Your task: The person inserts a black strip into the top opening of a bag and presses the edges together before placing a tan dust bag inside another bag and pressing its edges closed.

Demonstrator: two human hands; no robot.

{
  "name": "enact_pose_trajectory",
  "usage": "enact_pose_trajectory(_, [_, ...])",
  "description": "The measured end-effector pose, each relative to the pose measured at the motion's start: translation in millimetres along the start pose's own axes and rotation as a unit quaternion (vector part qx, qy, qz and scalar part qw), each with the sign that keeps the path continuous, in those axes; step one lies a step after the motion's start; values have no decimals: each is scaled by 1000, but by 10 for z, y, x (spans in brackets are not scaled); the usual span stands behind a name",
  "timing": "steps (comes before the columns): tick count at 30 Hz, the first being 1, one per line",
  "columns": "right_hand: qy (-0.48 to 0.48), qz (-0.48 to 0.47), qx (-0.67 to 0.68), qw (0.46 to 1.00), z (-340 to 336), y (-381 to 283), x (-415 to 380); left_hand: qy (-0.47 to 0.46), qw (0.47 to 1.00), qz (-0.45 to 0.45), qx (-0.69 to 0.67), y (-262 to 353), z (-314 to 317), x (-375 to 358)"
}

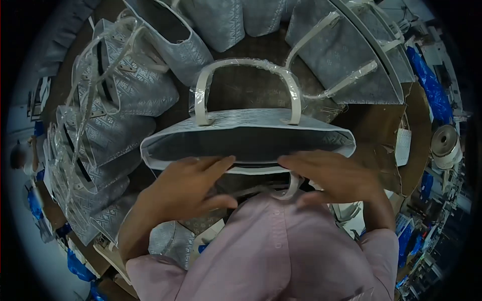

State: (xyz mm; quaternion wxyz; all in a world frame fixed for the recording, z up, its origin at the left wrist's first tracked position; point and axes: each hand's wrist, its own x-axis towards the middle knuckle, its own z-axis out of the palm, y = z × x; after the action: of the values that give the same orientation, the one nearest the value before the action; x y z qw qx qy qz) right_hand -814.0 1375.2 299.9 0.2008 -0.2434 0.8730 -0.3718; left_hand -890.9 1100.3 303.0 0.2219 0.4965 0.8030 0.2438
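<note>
1. Setting: a brown desk (251, 88) in a crowded workshop, with blue plastic bags (432, 85) and a roll of tape (445, 143) at its right edge.
2. Centre: an open grey patterned tote bag (251, 135) stands on the desk directly in front of the person, its mouth facing the camera.
3. The bag's far white handle (247, 65), wrapped in clear film, arches upright above the far rim; the near handle (291, 188) hangs down against the person's pink shirt (281, 251).
4. Left hand (188, 188): fingers extended, lying over the near rim of the bag, thumb beneath; it presses on the rim rather than closing round it.
5. Right hand (334, 175): likewise flat on the near rim, fingers pointing inward; the two hands sit near each other, fingertips apart.
6. Left: a row of finished bags (115, 105) leans in a stack, handles film-wrapped.
7. Top right: further bags (351, 55) lie overlapping along the desk's far edge.
</note>
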Motion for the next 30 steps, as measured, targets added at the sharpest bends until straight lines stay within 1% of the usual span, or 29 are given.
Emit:
enact_pose_trajectory(1, [63,-39,-78,994,157,-41,69,-37,998,-40,10,91,90,145])
enact_pose_trajectory(2, [69,-45,-90,992,239,-64,122,-71,994,-80,20,128,157,227])
enact_pose_trajectory(3, [47,-2,-127,991,292,-71,177,-60,995,-76,29,109,226,251])
enact_pose_trajectory(4, [26,42,-163,985,327,-66,204,-73,992,-70,73,78,303,281])
enact_pose_trajectory(5, [35,37,-174,983,370,-66,198,-86,987,-66,117,60,356,300])
enact_pose_trajectory(7, [113,19,-205,972,485,-72,125,-57,986,-68,139,79,394,232])
enact_pose_trajectory(8, [123,16,-212,969,540,-57,82,-36,985,-73,150,93,398,175])
enact_pose_trajectory(9, [152,18,-218,964,604,-43,31,-34,984,-68,160,109,382,108])
enact_pose_trajectory(10, [182,20,-225,957,650,-33,-12,-42,980,-100,168,118,352,38])
enact_pose_trajectory(11, [194,19,-230,953,678,-34,-50,-49,974,-132,176,144,340,-3])
enact_pose_trajectory(13, [190,70,-252,946,725,-38,-144,-44,971,-137,192,241,404,-51])
enact_pose_trajectory(14, [204,70,-258,942,751,-14,-182,-40,968,-147,197,265,422,-39])
enact_pose_trajectory(15, [208,60,-274,937,798,11,-217,-64,962,-169,206,280,444,7])
enact_pose_trajectory(16, [211,52,-290,932,821,8,-256,-62,961,-161,218,319,451,30])
enact_pose_trajectory(17, [226,56,-294,927,801,-13,-304,-39,958,-148,242,358,451,59])
enact_pose_trajectory(18, [255,52,-300,918,767,-39,-362,-15,955,-135,263,398,431,104])
enact_pose_trajectory(19, [282,47,-304,909,733,-71,-425,-13,954,-125,272,448,372,166])
enact_pose_trajectory(21, [308,61,-325,892,552,-228,-628,112,955,-1,275,601,188,308])
enact_pose_trajectory(22, [322,70,-343,880,440,-328,-745,115,954,7,278,746,82,371])
enact_pose_trajectory(24, [339,87,-363,864,247,-563,-978,147,939,78,300,1085,-170,491])
enact_pose_trajectory(25, [352,99,-378,850,172,-633,-1042,151,938,87,300,1151,-276,576])
enact_pose_trajectory(26, [355,103,-383,846,121,-660,-1062,129,940,89,302,1200,-382,669])
enact_pose_trajectory(27, [370,131,-385,835,65,-684,-1066,109,942,91,303,1222,-481,778])
enact_pose_trajectory(28, [383,157,-386,824,-1,-700,-1059,119,947,87,287,1177,-566,952])
enact_pose_trajectory(30, [390,196,-383,814,-199,-503,-870,137,951,77,265,1041,-567,1223])
